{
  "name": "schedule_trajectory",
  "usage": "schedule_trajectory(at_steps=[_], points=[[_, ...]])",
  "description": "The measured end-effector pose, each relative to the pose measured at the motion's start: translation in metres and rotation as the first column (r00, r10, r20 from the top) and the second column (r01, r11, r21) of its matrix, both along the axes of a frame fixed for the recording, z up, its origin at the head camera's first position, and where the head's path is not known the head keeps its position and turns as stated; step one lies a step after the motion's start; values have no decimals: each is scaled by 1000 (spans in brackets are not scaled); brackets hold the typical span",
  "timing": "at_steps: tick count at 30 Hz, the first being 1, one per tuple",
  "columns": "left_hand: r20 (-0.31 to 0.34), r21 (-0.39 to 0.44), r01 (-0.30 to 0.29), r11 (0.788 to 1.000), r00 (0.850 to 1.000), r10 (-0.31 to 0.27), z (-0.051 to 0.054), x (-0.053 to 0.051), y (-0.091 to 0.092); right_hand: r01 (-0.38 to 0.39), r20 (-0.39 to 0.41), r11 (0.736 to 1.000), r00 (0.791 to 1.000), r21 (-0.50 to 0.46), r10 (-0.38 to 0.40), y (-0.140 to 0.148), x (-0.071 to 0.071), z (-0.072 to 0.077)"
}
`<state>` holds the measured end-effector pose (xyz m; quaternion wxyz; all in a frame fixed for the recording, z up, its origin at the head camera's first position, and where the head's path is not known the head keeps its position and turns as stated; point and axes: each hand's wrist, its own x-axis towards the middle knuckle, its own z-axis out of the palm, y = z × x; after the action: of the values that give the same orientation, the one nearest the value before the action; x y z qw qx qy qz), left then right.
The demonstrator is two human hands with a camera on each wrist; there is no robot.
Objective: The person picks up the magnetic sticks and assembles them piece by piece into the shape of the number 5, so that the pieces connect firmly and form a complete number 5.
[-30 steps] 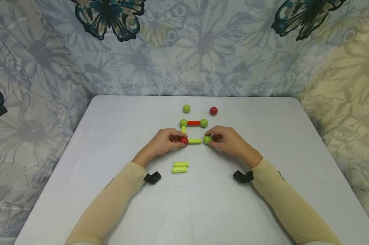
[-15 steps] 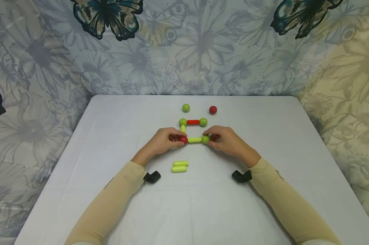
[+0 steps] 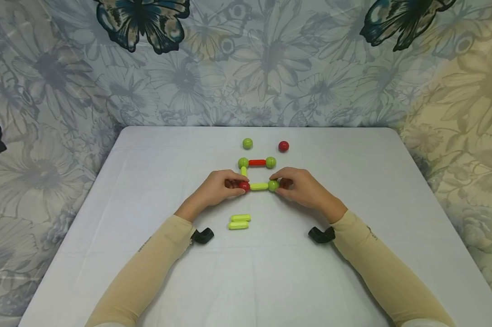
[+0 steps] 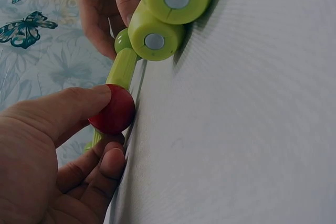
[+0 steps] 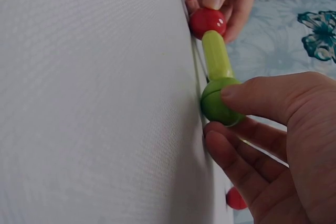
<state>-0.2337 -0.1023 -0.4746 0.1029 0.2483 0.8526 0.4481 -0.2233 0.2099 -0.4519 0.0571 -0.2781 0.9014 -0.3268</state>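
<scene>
My left hand [image 3: 219, 188] pinches a red ball [image 3: 244, 186] between thumb and fingers, also close up in the left wrist view. A yellow-green rod [image 3: 259, 186] runs from that ball to a green ball [image 5: 218, 102], which my right hand [image 3: 301, 186] pinches. The rod's end touches the green ball. From the red ball another yellow-green rod [image 3: 243, 171] leads back to a second green ball [image 3: 243, 162]. There a red rod [image 3: 257, 162] joins it to a further green ball [image 3: 271, 162], making a three-sided frame on the table.
Two yellow-green rods [image 3: 239, 221] lie side by side in front of the frame. Behind it sit a loose green ball [image 3: 248, 143] and a loose red ball [image 3: 283, 146]. The white table [image 3: 148, 150] ends at a patterned cloth wall [image 3: 270, 81].
My right hand has moved left with its green ball, closing the gap to the rod's end. During the last half second hardly anything moves. The left hand stays on the red ball.
</scene>
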Motion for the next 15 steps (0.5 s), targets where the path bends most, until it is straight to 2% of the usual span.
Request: schedule_trajectory(at_steps=[15], points=[[14, -10, -5, 1000, 1000, 5, 1, 0, 1, 13, 16, 1000, 1000, -22, -13, 1, 0, -3]])
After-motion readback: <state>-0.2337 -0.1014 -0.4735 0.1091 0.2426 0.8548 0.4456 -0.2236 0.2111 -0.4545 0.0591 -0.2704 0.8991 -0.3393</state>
